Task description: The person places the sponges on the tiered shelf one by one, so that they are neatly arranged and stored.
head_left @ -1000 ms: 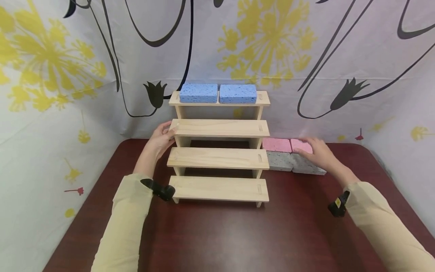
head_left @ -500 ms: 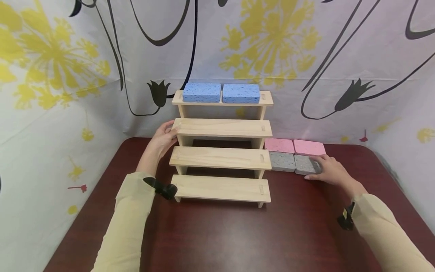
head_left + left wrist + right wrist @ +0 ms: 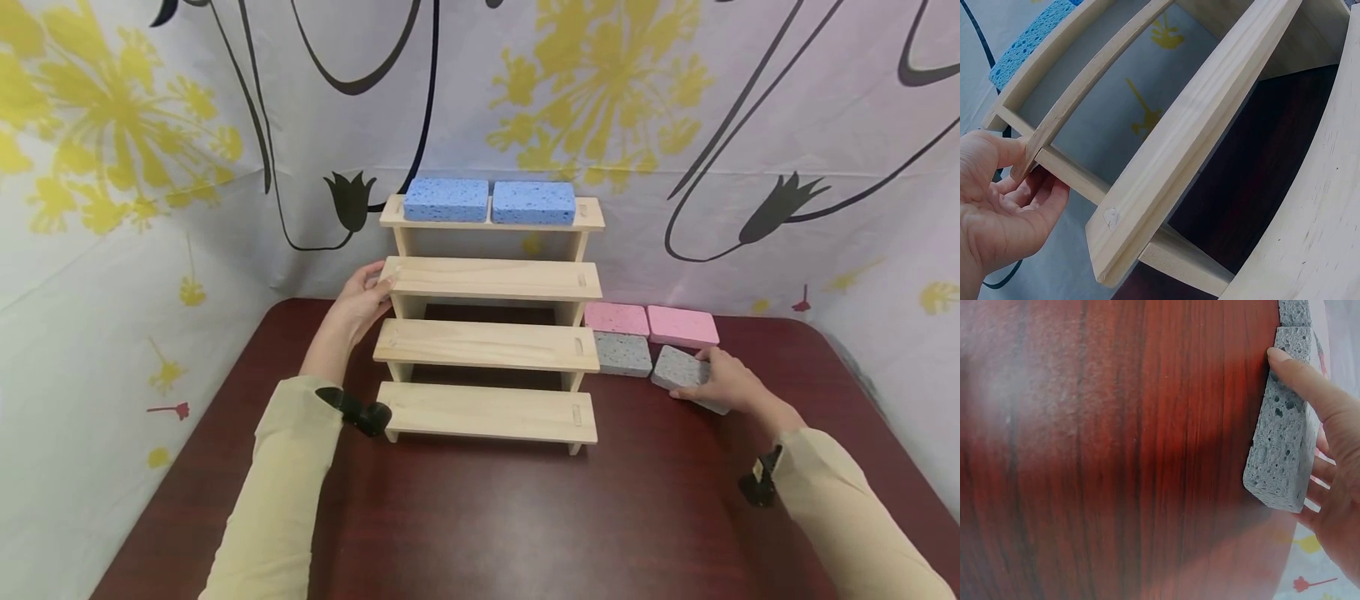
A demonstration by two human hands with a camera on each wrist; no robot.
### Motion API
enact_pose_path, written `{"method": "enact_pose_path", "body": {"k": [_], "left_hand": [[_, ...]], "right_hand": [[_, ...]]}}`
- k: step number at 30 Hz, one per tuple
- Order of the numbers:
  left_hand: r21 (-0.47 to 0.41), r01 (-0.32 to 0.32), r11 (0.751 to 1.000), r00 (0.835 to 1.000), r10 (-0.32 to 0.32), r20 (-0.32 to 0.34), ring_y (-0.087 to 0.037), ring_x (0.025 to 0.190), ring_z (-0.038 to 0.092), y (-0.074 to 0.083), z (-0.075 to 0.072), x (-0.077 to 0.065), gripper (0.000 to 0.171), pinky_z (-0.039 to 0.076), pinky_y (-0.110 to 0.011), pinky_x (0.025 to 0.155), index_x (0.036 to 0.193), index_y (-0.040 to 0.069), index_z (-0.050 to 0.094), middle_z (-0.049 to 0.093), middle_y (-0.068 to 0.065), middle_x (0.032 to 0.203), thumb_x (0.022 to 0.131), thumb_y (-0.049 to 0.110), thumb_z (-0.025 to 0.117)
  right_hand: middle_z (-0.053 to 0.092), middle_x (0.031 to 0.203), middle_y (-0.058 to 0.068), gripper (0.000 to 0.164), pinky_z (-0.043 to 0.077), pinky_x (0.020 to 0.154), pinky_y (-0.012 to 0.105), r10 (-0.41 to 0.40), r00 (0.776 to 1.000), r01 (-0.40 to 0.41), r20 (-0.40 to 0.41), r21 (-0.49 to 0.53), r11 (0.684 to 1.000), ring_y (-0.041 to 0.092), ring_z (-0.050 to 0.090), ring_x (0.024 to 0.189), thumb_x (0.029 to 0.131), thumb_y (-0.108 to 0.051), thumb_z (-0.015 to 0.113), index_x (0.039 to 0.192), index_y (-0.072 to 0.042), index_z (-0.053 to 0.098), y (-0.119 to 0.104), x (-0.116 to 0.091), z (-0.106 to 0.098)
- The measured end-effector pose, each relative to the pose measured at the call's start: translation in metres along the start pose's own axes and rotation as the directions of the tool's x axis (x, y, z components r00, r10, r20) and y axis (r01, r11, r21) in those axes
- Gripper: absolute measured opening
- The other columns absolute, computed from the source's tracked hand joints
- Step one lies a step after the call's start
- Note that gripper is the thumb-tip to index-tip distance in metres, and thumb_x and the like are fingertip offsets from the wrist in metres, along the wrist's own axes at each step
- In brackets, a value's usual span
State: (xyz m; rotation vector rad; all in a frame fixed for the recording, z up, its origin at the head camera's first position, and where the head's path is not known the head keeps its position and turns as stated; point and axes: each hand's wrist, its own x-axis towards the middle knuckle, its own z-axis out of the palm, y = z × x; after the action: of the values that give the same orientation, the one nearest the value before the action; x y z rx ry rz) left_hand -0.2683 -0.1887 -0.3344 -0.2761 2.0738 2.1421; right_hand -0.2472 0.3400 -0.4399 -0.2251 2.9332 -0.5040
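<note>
My right hand point(image 3: 729, 382) grips a grey sponge point(image 3: 678, 371) at the right of the table, thumb on its near side and fingers on the far side. In the right wrist view the thumb lies along the pitted edge of that grey sponge point(image 3: 1279, 431). At the left end of a four-step wooden shelf point(image 3: 487, 279), my left hand point(image 3: 358, 304) pinches the second board from the top. The left wrist view shows the left hand point(image 3: 1010, 206) with its thumb above the board end and fingers curled below.
Two blue sponges point(image 3: 446, 200) sit on the shelf's top board. A second grey sponge point(image 3: 622, 354) and two pink sponges point(image 3: 682, 326) lie beside the shelf's right side on the dark red table point(image 3: 480, 517). A patterned cloth point(image 3: 465, 92) hangs behind.
My right hand came from the pink sponges down to the near grey sponge, took hold of it and turned it slightly away from its neighbours. The left hand stays on the shelf.
</note>
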Motion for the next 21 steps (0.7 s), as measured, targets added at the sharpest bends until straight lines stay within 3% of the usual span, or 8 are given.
{"method": "enact_pose_path", "body": {"k": [3, 11, 21], "left_hand": [[0.000, -0.001, 1.000, 1.000, 0.001, 0.000, -0.025, 0.136, 0.028, 0.000, 0.000, 0.000, 0.057, 0.022, -0.035, 0.115, 0.147, 0.011, 0.010, 0.020, -0.016, 0.150, 0.098, 0.011, 0.038], [0.000, -0.005, 1.000, 1.000, 0.005, 0.002, -0.025, 0.136, 0.028, -0.001, 0.000, 0.000, 0.056, 0.022, -0.035, 0.115, 0.147, 0.010, 0.010, 0.020, -0.017, 0.150, 0.098, 0.011, 0.038], [-0.012, -0.002, 1.000, 1.000, 0.002, -0.001, -0.025, 0.135, 0.030, 0.000, -0.001, -0.001, 0.056, 0.024, -0.035, 0.115, 0.147, 0.012, 0.012, 0.022, -0.015, 0.150, 0.098, 0.011, 0.039]], "right_hand": [[0.049, 0.105, 0.029, 0.094, 0.046, 0.070, 0.046, -0.008, 1.000, 0.008, 0.014, 0.018, 1.000, 0.034, 0.050, 0.088, 0.066, -0.055, 0.074, 0.119, 0.014, 0.037, 0.002, -0.001, -0.001], [0.042, 0.119, 0.038, 0.097, 0.042, 0.085, 0.060, -0.038, 0.998, 0.038, 0.040, 0.003, 0.999, 0.044, 0.044, 0.103, 0.070, -0.053, 0.071, 0.127, 0.017, 0.034, -0.002, -0.004, -0.006], [0.045, 0.111, 0.030, 0.093, 0.044, 0.075, 0.045, -0.084, 0.996, 0.084, -0.015, 0.044, 0.995, 0.036, 0.045, 0.095, 0.071, -0.047, 0.074, 0.126, 0.016, 0.034, -0.019, -0.010, -0.024]]}}
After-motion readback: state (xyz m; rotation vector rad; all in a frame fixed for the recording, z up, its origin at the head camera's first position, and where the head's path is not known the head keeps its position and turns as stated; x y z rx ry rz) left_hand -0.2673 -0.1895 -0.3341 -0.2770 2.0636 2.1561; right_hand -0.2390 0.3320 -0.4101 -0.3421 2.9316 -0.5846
